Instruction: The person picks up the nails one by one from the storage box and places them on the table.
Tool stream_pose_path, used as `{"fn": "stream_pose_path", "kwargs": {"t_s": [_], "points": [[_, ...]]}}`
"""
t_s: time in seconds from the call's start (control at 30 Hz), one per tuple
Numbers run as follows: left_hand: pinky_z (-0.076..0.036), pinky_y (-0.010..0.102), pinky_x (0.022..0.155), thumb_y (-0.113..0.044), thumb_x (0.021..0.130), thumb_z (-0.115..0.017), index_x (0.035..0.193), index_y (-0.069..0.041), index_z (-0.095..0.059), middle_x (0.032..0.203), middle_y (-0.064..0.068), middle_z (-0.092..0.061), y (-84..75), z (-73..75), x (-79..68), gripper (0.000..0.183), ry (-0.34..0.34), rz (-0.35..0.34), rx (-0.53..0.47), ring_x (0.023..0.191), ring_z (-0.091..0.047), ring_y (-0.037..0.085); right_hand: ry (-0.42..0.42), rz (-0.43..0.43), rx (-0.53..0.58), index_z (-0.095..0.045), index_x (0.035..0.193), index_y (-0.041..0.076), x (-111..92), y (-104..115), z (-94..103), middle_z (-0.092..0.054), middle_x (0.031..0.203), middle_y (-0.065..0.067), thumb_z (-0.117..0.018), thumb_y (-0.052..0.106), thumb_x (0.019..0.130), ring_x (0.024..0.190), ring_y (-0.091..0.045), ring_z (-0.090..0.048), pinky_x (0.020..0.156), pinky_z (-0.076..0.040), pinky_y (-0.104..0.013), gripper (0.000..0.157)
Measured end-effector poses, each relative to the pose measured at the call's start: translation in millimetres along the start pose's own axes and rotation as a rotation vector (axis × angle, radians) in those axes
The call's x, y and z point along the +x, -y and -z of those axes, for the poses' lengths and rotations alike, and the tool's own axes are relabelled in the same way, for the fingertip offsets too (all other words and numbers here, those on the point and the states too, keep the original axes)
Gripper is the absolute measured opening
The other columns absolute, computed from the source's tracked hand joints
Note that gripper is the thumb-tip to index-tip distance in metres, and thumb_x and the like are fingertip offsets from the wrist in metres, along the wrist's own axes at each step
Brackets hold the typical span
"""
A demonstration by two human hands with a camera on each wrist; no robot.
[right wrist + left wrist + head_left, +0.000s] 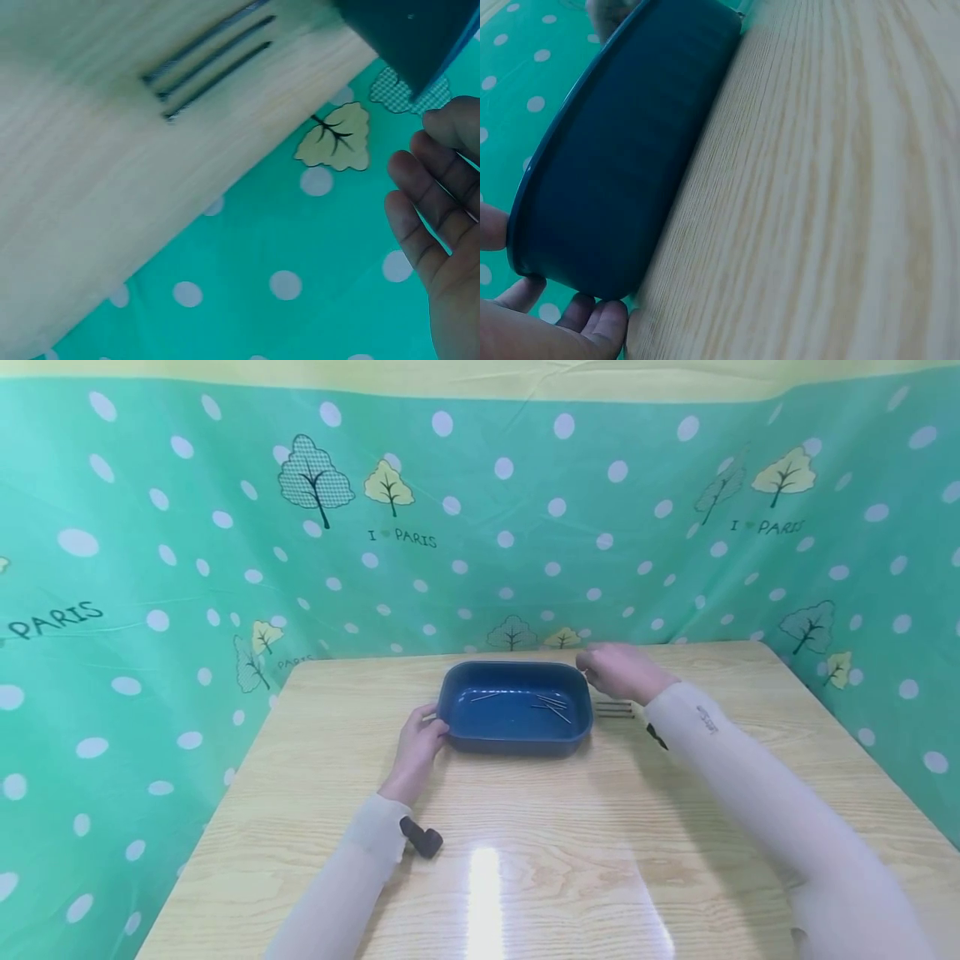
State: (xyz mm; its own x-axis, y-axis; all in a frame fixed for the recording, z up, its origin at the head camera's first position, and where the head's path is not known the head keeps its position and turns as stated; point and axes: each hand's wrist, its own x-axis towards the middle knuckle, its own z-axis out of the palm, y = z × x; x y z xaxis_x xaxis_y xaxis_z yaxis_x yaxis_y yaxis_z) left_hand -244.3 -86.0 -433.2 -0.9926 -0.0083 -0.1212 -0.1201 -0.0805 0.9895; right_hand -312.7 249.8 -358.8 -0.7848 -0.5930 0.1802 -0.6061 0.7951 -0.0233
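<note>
A dark blue rectangular tub stands on the wooden table with several thin metal nails scattered inside. At its left end my left hand grips it, thumb at the rim and fingers curled against the outer wall; the left wrist view shows these fingers close up. My right hand hovers over the tub's far right corner, fingers bent. Whether its fingertips pinch anything is hidden. Three dark nails lie side by side on the table just right of the tub, also seen as nails in the right wrist view.
The light wooden table reaches back to a green dotted cloth hanging behind and at both sides. A black wrist strap sits on the left forearm. The table's far edge runs close behind the tub.
</note>
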Motion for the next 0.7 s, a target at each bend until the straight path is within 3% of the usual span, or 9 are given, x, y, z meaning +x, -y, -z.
{"fn": "stream_pose_path", "kwargs": {"t_s": [0.33,0.7], "points": [[-0.041,0.03,0.097,-0.009,0.082,-0.05,0.125,-0.009,-0.042,0.128,0.013,-0.045,1.5,1.2,1.0,0.044,-0.001,-0.008,0.013,0.117,-0.046,0.024,0.018,0.011,-0.065,-0.066,0.088,0.01,29,18,9.4,-0.063,0.087,-0.004,-0.054,0.006,0.081,0.081,-0.024,-0.059,0.07,-0.052,-0.037,0.015],[-0.038,0.033,0.1,-0.009,0.082,-0.051,0.124,-0.01,-0.043,0.125,0.01,-0.045,-0.6,0.1,-0.8,0.043,-0.004,0.007,0.01,0.114,-0.048,0.021,-0.009,0.098,-0.06,-0.064,0.081,0.013,60,42,3.9,-0.058,0.078,0.001,-0.054,0.008,0.081,0.067,-0.016,-0.055,0.057,-0.05,-0.028,0.011]]}}
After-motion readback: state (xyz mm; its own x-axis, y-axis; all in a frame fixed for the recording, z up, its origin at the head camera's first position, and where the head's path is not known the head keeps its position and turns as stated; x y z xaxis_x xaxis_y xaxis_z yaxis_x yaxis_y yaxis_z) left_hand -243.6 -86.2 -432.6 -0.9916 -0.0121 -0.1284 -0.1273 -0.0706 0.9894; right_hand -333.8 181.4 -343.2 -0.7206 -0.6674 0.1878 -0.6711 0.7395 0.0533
